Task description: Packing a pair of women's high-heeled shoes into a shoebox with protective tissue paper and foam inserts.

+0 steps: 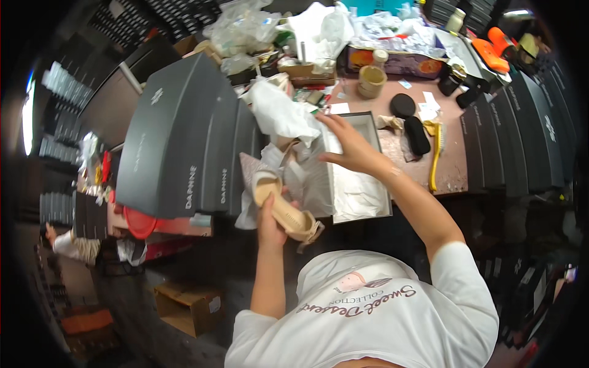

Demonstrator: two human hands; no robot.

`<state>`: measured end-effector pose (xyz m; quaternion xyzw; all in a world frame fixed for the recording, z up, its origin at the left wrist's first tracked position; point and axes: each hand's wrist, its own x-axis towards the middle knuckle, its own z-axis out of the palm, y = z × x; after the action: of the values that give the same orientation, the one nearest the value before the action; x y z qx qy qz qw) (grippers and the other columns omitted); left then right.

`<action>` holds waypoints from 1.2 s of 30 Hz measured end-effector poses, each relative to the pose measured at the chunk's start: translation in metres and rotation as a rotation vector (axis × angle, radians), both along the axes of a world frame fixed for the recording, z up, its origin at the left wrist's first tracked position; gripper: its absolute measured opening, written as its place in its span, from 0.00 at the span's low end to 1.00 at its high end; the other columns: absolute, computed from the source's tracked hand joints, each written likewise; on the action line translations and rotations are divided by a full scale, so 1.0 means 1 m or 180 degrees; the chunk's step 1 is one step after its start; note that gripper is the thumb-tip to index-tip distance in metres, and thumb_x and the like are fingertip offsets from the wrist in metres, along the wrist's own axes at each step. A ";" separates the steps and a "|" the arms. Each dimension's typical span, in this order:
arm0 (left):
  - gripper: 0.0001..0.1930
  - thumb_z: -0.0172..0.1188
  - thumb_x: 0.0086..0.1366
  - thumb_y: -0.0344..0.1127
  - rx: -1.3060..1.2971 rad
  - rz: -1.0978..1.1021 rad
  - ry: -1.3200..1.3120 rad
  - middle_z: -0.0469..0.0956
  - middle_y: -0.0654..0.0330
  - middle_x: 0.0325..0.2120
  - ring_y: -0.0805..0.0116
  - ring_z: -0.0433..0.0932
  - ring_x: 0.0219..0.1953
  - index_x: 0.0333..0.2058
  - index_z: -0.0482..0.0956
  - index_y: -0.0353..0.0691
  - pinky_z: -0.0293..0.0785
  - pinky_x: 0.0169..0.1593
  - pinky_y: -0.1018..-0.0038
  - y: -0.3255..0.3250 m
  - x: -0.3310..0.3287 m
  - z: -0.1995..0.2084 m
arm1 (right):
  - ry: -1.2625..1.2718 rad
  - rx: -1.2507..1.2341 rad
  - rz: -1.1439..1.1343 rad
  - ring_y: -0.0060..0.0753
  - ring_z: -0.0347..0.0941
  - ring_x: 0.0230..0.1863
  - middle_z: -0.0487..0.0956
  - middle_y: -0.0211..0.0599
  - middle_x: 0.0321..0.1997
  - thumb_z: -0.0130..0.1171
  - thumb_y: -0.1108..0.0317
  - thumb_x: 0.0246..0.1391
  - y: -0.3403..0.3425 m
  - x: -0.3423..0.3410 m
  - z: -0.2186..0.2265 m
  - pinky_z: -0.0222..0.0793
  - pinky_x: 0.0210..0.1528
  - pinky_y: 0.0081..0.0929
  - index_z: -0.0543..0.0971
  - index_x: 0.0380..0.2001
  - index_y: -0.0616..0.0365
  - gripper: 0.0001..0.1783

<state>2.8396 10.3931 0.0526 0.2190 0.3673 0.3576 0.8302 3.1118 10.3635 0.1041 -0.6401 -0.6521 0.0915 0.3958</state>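
My left hand (270,222) is closed around a beige shoe (283,208) with a pale insole, a pointed glittery toe and a strap at the heel. The shoe is tilted, its toe toward the table and its heel toward me. My right hand (348,146) is open with fingers spread and looks empty, over the left side of an open grey shoebox (385,162). White tissue paper (359,193) lines that box. Crumpled white paper (282,116) lies by my right fingertips, and more thin wrapping (297,178) sits between the shoe and the box.
Dark shoeboxes (165,141) stand close on the left, and others (491,147) on the right. A yellow-handled brush (435,162), a black oblong pad (417,136), a round black lid (402,105) and a jar (371,83) lie beyond the box. Another person's arm (64,241) shows far left.
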 end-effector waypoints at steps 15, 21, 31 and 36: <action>0.26 0.50 0.63 0.41 0.0179 -0.0417 0.0530 0.73 0.50 0.46 0.65 0.77 0.25 0.56 0.62 0.35 0.79 0.33 0.68 0.004 -0.026 -0.013 | -0.1102 -0.0166 -0.1054 0.44 0.74 0.40 0.77 0.41 0.34 0.55 0.79 0.39 0.109 0.095 -0.027 0.67 0.43 0.39 0.79 0.39 0.53 0.20; 0.27 0.52 0.61 0.42 -0.0404 -0.0277 0.0132 0.70 0.51 0.45 0.69 0.73 0.21 0.57 0.62 0.38 0.79 0.34 0.68 0.004 -0.025 -0.001 | -0.1568 0.0131 -0.0229 0.48 0.66 0.55 0.68 0.46 0.54 0.56 0.74 0.44 0.095 0.052 -0.049 0.57 0.57 0.46 0.63 0.60 0.50 0.36; 0.21 0.53 0.59 0.38 -0.0185 -0.0359 0.1349 0.74 0.51 0.39 0.64 0.78 0.25 0.49 0.66 0.34 0.80 0.34 0.66 0.018 -0.023 -0.033 | -0.2028 -0.0210 0.1353 0.31 0.68 0.48 0.75 0.26 0.43 0.54 0.61 0.47 0.121 -0.041 -0.092 0.54 0.62 0.50 0.84 0.25 0.45 0.09; 0.19 0.53 0.59 0.35 -0.0428 -0.0005 0.1187 0.75 0.50 0.36 0.62 0.78 0.24 0.48 0.66 0.33 0.80 0.33 0.67 0.011 -0.034 -0.039 | -0.2519 0.0091 0.1950 0.29 0.68 0.49 0.76 0.21 0.40 0.55 0.62 0.45 0.136 -0.044 -0.076 0.46 0.66 0.53 0.84 0.25 0.45 0.09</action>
<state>2.8059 10.4040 0.0132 0.2257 0.5377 0.2848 0.7608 3.0681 10.4998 0.0285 -0.3994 -0.9115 -0.0552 0.0817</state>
